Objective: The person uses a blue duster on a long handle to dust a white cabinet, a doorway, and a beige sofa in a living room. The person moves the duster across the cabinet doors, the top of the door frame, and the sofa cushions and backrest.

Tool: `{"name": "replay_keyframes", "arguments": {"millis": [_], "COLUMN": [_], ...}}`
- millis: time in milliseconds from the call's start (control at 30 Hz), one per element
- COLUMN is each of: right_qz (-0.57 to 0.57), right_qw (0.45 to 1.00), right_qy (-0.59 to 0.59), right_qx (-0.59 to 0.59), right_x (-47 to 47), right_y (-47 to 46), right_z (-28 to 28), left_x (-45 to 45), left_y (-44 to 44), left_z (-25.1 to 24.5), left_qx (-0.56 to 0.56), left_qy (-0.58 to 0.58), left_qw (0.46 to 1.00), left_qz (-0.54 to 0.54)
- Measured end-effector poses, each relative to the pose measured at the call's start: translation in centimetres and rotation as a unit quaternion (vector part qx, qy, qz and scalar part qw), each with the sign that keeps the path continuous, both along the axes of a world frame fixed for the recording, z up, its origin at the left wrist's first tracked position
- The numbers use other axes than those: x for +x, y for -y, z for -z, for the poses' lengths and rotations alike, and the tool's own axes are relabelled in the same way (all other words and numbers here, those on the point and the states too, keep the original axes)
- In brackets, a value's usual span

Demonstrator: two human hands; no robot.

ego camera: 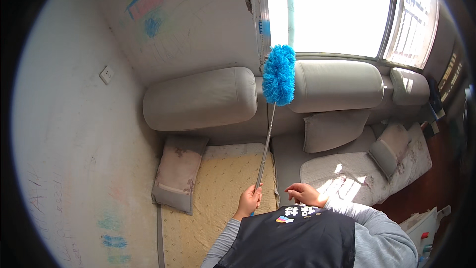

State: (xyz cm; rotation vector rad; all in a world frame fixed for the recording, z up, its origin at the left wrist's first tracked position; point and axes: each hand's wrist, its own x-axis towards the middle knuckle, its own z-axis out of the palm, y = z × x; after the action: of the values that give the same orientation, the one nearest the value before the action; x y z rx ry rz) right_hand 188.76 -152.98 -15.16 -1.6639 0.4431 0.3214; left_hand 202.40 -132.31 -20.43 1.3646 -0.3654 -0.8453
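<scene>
My left hand [248, 201] is wrapped around the metal telescopic pole [266, 147] of a duster. At the pole's far end is the fluffy bright blue duster head [279, 76]. It stands out in front of the gap between two grey sofa back bolsters, a left one [200, 97] and a right one [338, 86], below the window's left edge; whether it touches anything cannot be told. My right hand [305, 195] is held off the pole in front of my chest, its fingers loosely bent and holding nothing.
A yellow patterned pad [230, 178] covers the sofa seat, with a pillow [177, 178] against the left wall [85, 130]. On the right are a grey cushion [334, 130] and a sunlit quilted cover [327, 173]. A bright window [342, 11] rises behind; a white cart-like object [422, 230] stands lower right.
</scene>
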Motion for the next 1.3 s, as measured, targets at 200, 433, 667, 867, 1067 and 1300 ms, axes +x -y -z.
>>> {"name": "replay_keyframes", "arguments": {"millis": [200,433,667,867,1067,1300], "right_qz": [-0.006,0.124,0.450,0.432,0.454,0.457], "right_qw": [0.999,0.970,0.850,0.892,0.883,0.860], "right_qy": [0.036,0.203,0.191,0.117,0.093,0.143], "right_qx": [-0.028,0.048,0.196,0.055,0.069,0.176], "right_x": [-0.1,-0.8,-2.7,-6.3,-5.5,-5.4], "right_y": [-0.4,-0.5,4.9,10.2,9.3,9.5], "right_z": [-0.7,-0.4,0.9,4.1,6.5,3.7], "left_x": [0.4,-1.0,-2.3,-3.7,-3.5,-3.7], "left_y": [4.5,11.9,12.8,11.3,11.4,11.6], "left_z": [-3.7,-5.6,-0.3,2.6,2.2,2.8], "left_qx": [-0.078,-0.099,0.046,0.042,0.029,0.030], "left_qy": [0.012,0.108,0.075,-0.017,0.015,-0.006], "left_qw": [0.992,0.963,0.976,0.988,0.993,0.991], "left_qz": [0.103,0.225,0.197,0.147,0.116,0.129]}}
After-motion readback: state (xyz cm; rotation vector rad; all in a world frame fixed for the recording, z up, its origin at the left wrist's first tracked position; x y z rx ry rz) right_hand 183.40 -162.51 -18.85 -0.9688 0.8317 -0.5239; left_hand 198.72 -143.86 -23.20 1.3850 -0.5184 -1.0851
